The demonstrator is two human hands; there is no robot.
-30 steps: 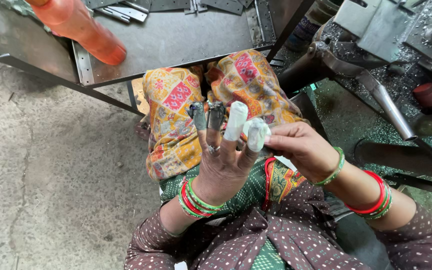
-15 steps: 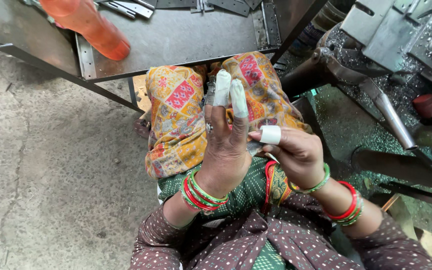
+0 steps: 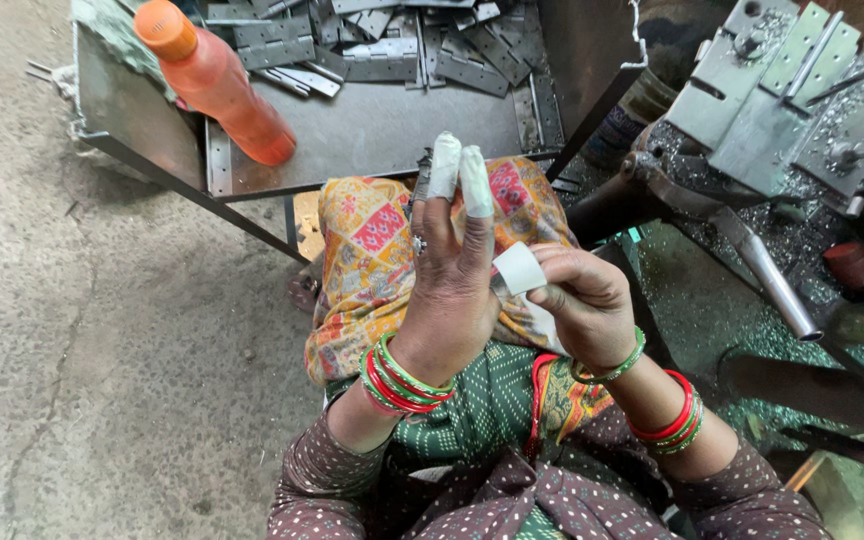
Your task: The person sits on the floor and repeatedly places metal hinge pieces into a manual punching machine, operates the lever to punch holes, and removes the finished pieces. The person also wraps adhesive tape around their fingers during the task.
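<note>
The person's left hand (image 3: pixel 449 285) is raised with its fingers spread apart, gripping nothing, two fingertips already wrapped in white cloth tape. The right hand (image 3: pixel 584 300) is pinched shut on a small white strip of tape (image 3: pixel 519 268), held just beside the left palm, above the patterned yellow-orange cloth (image 3: pixel 377 262) on the lap. That strip looks light, soft and floppy, probably sticky on one side, though that's hard to tell from here, so it's best held by its edge. Compared with half a second ago, the strip sits closer to the left hand. An orange plastic bottle (image 3: pixel 214 84) stands on the grey metal tray (image 3: pixel 377 130) of flat hinges (image 3: pixel 382 60).
</note>
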